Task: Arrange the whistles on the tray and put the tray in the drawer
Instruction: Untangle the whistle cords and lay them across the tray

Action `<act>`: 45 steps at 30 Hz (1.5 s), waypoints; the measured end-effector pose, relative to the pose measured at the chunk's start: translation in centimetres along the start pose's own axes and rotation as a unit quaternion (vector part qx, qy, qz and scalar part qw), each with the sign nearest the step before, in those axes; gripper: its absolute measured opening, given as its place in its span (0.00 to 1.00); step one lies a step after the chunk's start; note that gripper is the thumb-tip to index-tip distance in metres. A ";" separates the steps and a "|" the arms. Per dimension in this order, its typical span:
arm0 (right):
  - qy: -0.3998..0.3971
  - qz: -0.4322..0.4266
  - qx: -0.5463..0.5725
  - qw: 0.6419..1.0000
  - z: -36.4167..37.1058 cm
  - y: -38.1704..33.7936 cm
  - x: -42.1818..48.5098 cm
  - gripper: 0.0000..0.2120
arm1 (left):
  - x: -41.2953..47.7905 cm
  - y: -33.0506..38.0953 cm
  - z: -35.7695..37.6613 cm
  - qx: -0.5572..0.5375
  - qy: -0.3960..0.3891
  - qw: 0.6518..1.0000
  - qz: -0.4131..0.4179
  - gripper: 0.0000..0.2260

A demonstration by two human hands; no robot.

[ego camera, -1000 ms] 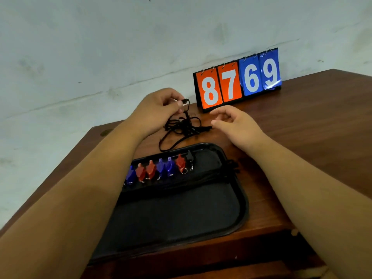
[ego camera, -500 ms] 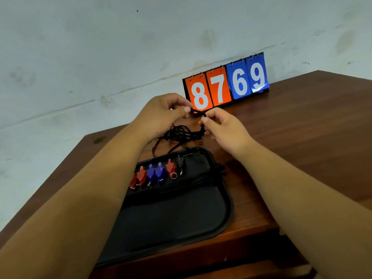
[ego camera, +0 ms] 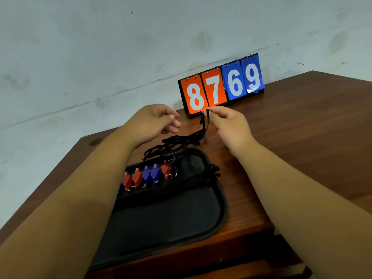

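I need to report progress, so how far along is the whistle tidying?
Done: a row of red and blue whistles lies along the far side of the tray. In hand: the right hand pinches a black cord, lifting it off the table; the left hand holds nothing. Left: sorting that cord, then putting the tray in the drawer.

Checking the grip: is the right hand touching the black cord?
Touching. The head view shows the right hand pinching the black cord near its top.

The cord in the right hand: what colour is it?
The cord is black, seen best in the head view.
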State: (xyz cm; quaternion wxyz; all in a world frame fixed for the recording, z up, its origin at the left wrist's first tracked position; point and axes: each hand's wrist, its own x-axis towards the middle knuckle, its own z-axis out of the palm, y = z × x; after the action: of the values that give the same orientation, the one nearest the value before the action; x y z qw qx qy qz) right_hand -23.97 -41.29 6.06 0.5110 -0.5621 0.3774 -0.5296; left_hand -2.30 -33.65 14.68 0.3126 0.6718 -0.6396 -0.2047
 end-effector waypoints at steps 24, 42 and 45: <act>-0.040 -0.023 0.001 0.999 0.0 0.0 0.2 0.09 | 1.6 1.9 3.8 -0.136 0.032 0.990 0.017 0.10; -0.089 -0.045 -0.006 0.995 0.5 -0.5 -0.8 0.08 | 2.0 3.4 3.1 -0.043 0.107 0.988 0.102 0.11; -0.083 -0.051 -0.020 0.995 0.5 -0.5 -1.0 0.08 | 2.1 2.9 2.8 -0.055 0.109 0.988 0.097 0.14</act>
State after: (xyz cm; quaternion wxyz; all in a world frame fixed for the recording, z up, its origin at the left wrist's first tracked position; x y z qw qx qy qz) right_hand -23.72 -40.14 6.42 0.5015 -0.6324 0.3152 -0.4992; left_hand -6.12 -36.14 14.94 0.4348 0.6069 -0.6517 -0.1340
